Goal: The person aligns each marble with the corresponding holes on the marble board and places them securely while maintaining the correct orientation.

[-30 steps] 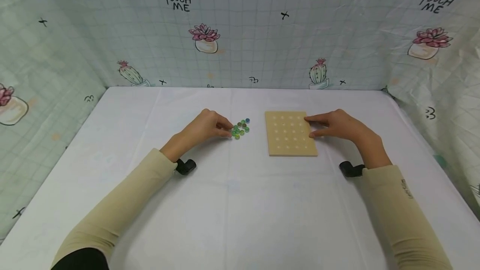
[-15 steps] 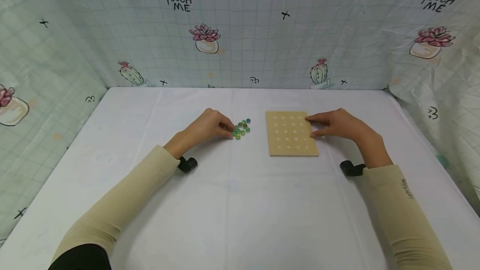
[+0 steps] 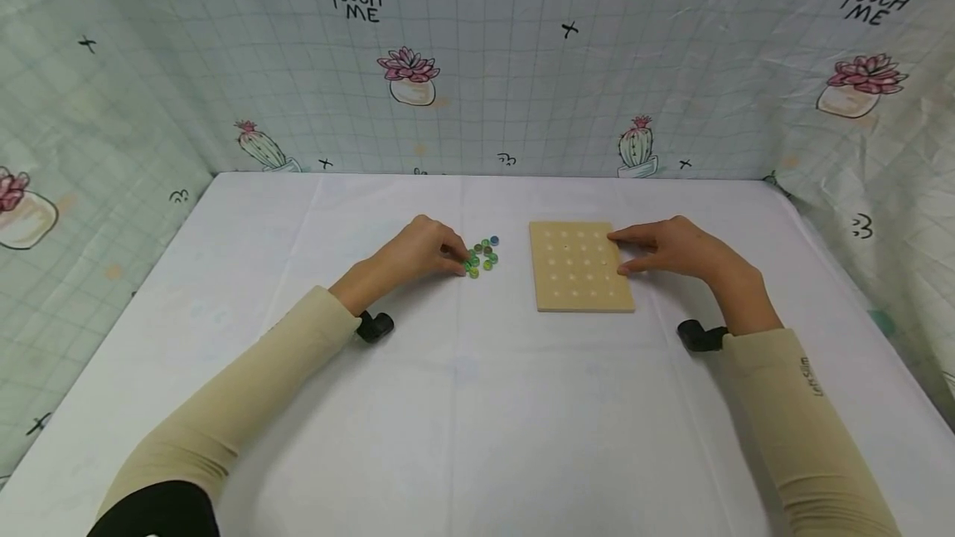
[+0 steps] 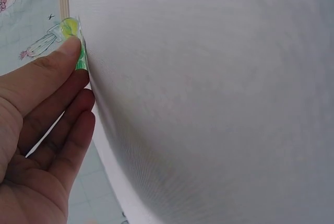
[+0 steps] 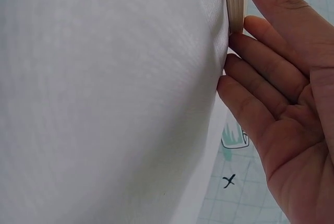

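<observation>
In the head view, a small cluster of glass marbles, mostly green with a blue one, lies left of centre on the white table. My left hand is at the cluster's left side, its thumb and forefinger pinching a green marble. A yellow-green marble shows just beyond the thumb in the left wrist view; the forefinger is hidden. Right of the marbles lies a square tan board with rows of round dimples. My right hand touches its right edge with extended thumb and forefinger.
White cloth covers the table. Behind it hangs a printed curtain with cactus drawings, and more of it runs down both sides. A black wrist mount sits at the left cuff, another mount at the right.
The left fingertips have edged slightly right, into the left side of the marble cluster. The board and the right hand stay where they were.
</observation>
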Available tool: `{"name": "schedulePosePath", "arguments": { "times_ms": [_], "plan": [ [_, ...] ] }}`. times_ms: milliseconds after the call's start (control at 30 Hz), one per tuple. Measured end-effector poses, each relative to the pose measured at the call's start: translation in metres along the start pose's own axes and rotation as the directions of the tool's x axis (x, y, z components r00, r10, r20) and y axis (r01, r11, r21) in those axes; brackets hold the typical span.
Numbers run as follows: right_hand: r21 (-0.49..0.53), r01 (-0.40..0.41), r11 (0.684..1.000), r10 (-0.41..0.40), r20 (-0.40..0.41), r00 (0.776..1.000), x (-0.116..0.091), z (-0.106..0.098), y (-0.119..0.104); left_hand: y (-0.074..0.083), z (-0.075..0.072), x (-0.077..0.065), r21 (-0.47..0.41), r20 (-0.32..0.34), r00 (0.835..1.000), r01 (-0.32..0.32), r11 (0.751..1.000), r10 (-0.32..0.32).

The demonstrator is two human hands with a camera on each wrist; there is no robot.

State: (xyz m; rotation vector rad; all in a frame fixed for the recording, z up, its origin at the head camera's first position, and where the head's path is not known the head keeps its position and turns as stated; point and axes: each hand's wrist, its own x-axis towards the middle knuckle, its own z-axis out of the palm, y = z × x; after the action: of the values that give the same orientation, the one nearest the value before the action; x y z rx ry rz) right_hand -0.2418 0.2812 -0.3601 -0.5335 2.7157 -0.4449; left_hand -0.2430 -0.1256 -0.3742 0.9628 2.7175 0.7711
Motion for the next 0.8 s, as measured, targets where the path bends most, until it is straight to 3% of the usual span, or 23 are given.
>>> {"name": "schedulePosePath", "arguments": {
  "times_ms": [367, 800],
  "plan": [
    [-0.003, -0.005, 1.0, 0.005, 0.014, 1.0, -0.001, -0.002, -0.003, 0.002, -0.003, -0.003, -0.006, -0.041, 0.999, 0.022, 1.0, -0.023],
    [-0.013, 0.028, 1.0, -0.028, -0.007, 1.0, -0.004, 0.001, -0.005, 0.016, -0.013, -0.003, -0.008, -0.116, 0.993, -0.025, 1.0, 0.024]
  ]
}}
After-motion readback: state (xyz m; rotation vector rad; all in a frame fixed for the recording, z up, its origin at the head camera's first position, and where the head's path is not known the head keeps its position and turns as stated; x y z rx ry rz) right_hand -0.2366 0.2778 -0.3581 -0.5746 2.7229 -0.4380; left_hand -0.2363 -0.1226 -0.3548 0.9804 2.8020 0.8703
